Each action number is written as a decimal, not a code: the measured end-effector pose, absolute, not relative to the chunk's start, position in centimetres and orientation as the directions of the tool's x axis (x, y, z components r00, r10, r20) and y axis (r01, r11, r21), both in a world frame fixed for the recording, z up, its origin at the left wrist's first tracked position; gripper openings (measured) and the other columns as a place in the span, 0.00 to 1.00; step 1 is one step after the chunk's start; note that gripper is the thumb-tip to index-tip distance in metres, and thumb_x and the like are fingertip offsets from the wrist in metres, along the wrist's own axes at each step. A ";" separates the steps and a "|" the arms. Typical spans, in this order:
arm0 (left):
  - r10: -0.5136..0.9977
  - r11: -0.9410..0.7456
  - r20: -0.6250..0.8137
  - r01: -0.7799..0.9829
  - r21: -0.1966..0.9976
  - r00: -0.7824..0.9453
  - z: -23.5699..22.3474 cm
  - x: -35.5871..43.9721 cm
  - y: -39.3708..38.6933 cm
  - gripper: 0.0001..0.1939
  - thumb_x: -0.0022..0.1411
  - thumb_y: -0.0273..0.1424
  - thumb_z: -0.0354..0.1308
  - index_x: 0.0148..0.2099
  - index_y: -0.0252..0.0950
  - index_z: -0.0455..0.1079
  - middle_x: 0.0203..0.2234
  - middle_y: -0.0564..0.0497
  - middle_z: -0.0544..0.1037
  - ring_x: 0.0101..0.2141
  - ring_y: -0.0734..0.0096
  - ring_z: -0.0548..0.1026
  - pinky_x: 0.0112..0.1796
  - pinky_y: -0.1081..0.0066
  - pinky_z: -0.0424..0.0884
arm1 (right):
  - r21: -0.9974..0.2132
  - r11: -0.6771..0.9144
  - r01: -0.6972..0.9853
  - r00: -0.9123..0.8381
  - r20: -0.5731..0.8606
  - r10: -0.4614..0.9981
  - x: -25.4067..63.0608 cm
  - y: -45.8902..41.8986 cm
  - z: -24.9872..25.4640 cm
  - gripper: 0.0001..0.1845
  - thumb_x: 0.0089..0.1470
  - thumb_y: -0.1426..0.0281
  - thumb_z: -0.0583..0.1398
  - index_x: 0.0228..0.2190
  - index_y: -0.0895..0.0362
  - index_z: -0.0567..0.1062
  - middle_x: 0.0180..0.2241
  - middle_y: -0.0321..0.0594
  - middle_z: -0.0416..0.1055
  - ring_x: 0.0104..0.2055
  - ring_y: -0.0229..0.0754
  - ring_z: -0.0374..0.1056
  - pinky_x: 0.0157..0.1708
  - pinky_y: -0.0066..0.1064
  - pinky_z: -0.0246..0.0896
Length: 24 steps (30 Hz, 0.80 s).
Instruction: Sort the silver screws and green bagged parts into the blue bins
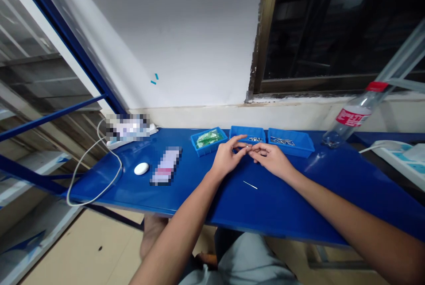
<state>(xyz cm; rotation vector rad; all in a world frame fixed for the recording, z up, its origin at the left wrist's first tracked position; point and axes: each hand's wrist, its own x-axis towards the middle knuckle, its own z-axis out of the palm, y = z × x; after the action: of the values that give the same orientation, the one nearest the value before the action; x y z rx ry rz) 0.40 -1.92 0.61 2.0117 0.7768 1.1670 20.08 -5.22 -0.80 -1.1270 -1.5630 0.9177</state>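
My left hand and my right hand meet fingertip to fingertip above the blue table. Thumb and forefinger of each are pinched together, around something small and shiny that I cannot make out. Just in front of the hands lies a thin metal pin. Behind them are a blue tray of small metal parts, partly covered by my left fingers, and another blue tray holding slim metal pieces. A third blue tray, with green-and-white packets, stands left of my left hand.
Left on the table are a blurred-out phone-shaped object, a white oval object and a power strip with a looping cable. A plastic bottle leans at the back right, near a white device.
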 end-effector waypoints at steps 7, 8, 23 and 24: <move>0.715 -0.657 0.492 0.239 0.715 0.497 0.9 0.0 -2.2 0.24 0.74 0.28 0.52 0.69 0.39 0.64 0.54 0.45 0.82 0.50 0.62 0.82 0.50 0.65 0.77 | -0.977 0.185 0.108 -0.033 0.183 0.983 19.9 -4.9 -1.3 0.23 0.53 0.49 0.69 0.37 0.56 0.77 0.26 0.36 0.76 0.19 0.34 0.66 0.19 0.27 0.60; 0.715 -0.663 0.489 0.263 0.701 0.500 0.8 -0.1 -2.1 0.24 0.73 0.26 0.50 0.69 0.39 0.63 0.55 0.45 0.81 0.49 0.64 0.82 0.49 0.65 0.78 | -0.987 0.148 0.060 0.006 0.149 0.989 19.7 -5.0 -1.2 0.23 0.53 0.49 0.69 0.37 0.55 0.77 0.25 0.35 0.75 0.17 0.33 0.63 0.15 0.26 0.54; 0.646 -0.763 0.442 0.525 0.377 0.622 -1.1 -2.2 0.4 0.19 0.68 0.20 0.51 0.54 0.35 0.79 0.51 0.46 0.83 0.52 0.61 0.80 0.58 0.62 0.73 | -0.996 0.089 0.032 -0.024 0.088 0.996 20.0 -5.6 -0.7 0.23 0.52 0.50 0.70 0.37 0.56 0.80 0.27 0.39 0.75 0.24 0.37 0.67 0.19 0.28 0.56; 0.648 -0.761 0.430 0.529 0.375 0.629 -1.1 -2.3 0.5 0.19 0.68 0.21 0.52 0.54 0.36 0.79 0.51 0.46 0.83 0.52 0.61 0.80 0.57 0.62 0.74 | -0.972 0.166 0.168 -0.146 0.142 0.979 20.0 -5.8 -0.6 0.23 0.50 0.50 0.71 0.37 0.56 0.81 0.28 0.38 0.75 0.26 0.38 0.68 0.22 0.28 0.59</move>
<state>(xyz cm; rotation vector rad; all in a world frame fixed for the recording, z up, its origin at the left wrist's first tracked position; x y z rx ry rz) -2.31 0.48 -1.15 2.6379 0.9670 0.8213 19.97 -5.79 -0.60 -1.1548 -1.5108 1.0962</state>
